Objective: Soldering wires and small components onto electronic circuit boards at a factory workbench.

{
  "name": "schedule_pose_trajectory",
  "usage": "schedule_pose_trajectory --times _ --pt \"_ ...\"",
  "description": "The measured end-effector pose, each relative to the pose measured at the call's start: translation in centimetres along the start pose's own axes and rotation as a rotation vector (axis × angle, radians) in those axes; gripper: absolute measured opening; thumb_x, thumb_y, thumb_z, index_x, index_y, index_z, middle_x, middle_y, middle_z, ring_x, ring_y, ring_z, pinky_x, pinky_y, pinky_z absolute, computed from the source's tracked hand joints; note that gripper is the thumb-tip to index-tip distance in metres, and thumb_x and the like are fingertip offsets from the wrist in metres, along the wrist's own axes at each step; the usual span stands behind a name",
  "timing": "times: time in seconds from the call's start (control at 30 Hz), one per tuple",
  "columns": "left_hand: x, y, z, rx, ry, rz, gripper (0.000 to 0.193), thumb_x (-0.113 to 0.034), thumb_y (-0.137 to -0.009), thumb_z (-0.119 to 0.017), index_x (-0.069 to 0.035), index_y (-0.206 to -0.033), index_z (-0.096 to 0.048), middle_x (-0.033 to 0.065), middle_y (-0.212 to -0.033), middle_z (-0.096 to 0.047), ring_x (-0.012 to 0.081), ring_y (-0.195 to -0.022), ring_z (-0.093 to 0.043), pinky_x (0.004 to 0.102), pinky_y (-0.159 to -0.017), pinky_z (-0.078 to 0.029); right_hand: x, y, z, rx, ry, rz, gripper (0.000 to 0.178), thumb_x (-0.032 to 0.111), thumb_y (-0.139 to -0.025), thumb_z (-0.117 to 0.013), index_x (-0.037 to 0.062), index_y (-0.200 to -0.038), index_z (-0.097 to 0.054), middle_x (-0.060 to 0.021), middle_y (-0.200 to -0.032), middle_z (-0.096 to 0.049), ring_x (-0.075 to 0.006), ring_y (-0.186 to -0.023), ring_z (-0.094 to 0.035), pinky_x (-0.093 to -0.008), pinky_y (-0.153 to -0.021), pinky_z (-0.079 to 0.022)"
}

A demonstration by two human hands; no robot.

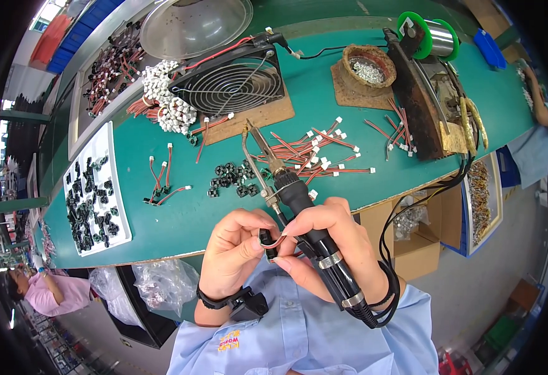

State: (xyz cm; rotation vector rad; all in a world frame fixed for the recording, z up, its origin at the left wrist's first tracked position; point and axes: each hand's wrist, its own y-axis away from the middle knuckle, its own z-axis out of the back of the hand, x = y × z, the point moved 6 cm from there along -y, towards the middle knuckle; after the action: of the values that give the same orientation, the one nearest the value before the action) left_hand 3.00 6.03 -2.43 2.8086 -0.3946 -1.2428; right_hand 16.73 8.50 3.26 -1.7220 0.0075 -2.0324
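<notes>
My left hand (229, 251) is closed in a pinch on a small black component (265, 237). A short red-and-black wire (278, 242) curves from it toward my right fingertips, which seem to pinch its end. My right hand (343, 240) also grips a black soldering iron (296, 192), its handle lying across the palm. The iron's tip and a thin solder feed tube (252, 159) point up and away over the bench. Just beyond my hands lie a cluster of small black components (227, 176) and a spread of red wires with white connectors (314, 150).
A black fan (233, 84) stands on a board beside piled white connectors (172, 100). On the left is a white tray (119, 212) of black components. A brown bowl (369, 65), solder spool (436, 39) and iron stand occupy the right. Cables (386, 231) hang beside my right arm. Other people work either side.
</notes>
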Motion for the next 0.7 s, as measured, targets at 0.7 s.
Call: schedule_pose_trajectory --times 0.7 --pt "-1.7 0.6 -1.6 -0.174 -0.350 -0.047 0.017 -0.008 -0.088 -0.052 0.001 -0.099 -0.045 0.0133 -0.094 -0.059 0.0198 -0.089 -0.060 0.0299 -0.082 -0.045 -1.1 1.2 0.3 -0.146 -0.126 -0.117 0.042 0.000 -0.066 -0.072 0.0074 -0.104 -0.053 -0.0023 -0.081 -0.062 -0.0178 -0.072 -0.058 -0.0300 -0.075 -0.040"
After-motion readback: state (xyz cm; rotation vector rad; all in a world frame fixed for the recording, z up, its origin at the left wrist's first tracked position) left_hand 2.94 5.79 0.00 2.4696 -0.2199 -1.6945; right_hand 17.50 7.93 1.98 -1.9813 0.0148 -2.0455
